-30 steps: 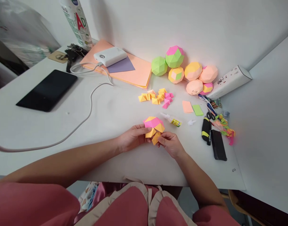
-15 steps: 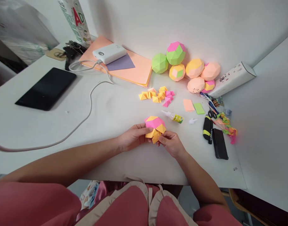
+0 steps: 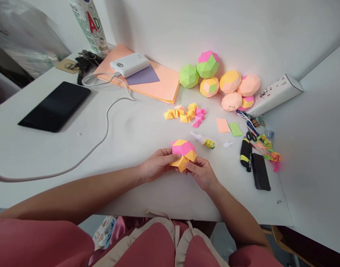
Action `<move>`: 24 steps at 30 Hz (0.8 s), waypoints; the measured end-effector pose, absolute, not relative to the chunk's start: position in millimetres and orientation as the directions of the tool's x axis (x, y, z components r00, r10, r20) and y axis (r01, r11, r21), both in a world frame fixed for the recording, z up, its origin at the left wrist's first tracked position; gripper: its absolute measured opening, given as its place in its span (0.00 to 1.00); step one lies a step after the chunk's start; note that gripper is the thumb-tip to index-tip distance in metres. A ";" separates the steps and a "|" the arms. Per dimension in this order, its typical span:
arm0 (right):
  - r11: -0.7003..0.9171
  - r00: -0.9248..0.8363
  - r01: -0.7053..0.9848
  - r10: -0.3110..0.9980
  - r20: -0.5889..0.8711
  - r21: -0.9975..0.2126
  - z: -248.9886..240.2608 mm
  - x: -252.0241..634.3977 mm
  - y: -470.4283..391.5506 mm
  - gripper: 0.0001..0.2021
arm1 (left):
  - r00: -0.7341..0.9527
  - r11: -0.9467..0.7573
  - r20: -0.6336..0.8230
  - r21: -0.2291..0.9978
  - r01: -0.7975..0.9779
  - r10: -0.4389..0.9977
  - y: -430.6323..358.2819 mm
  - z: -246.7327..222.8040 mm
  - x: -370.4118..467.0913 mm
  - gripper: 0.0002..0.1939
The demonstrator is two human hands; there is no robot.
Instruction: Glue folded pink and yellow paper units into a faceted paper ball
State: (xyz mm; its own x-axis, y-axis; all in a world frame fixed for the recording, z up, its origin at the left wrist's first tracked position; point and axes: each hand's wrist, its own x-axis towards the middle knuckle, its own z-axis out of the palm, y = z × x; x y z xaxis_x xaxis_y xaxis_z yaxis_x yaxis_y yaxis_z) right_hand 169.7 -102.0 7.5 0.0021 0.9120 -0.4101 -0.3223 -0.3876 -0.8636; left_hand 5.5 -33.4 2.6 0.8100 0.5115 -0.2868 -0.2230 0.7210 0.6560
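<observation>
Near the table's front edge, both hands hold a pink and orange folded-paper piece (image 3: 183, 149). My left hand (image 3: 158, 163) grips its left side, thumb on top. My right hand (image 3: 202, 171) pinches an orange part at the lower right, with some fingertips hidden beneath. Just beyond the hands lies a glue bottle (image 3: 205, 141) with a yellow-green label, and its white cap (image 3: 228, 144) is to the right. Farther back are small orange folded units (image 3: 184, 118) and pink ones (image 3: 198, 121).
Paper balls (image 3: 208, 65) stand along the wall. Paper sheets (image 3: 164, 83) carry a white power bank (image 3: 130, 65), whose cable crosses the left side. A black tablet (image 3: 55, 105) lies left. Scissors (image 3: 251, 136), a cutter (image 3: 244, 152) and a black case (image 3: 260, 171) lie right.
The orange part at the front of the paper piece now sits flatter and faces up more, spread toward my left hand. My fingers have shifted slightly, both still holding the piece.
</observation>
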 end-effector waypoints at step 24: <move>-0.375 0.013 -0.384 0.911 -0.412 -0.843 9.0 162.0 -102.6 0.08 | 0.805 0.640 -0.258 0.745 -0.185 0.534 -37.2 1.6 5.9 0.12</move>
State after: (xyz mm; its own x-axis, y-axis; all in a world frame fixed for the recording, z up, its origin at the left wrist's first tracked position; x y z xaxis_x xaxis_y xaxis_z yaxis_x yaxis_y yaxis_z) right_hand 162.0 -102.6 9.0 0.0130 0.9113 -0.4116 -0.3843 -0.3754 -0.8434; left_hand 5.9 -37.2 1.6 0.8053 0.5336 -0.2584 -0.1850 0.6403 0.7455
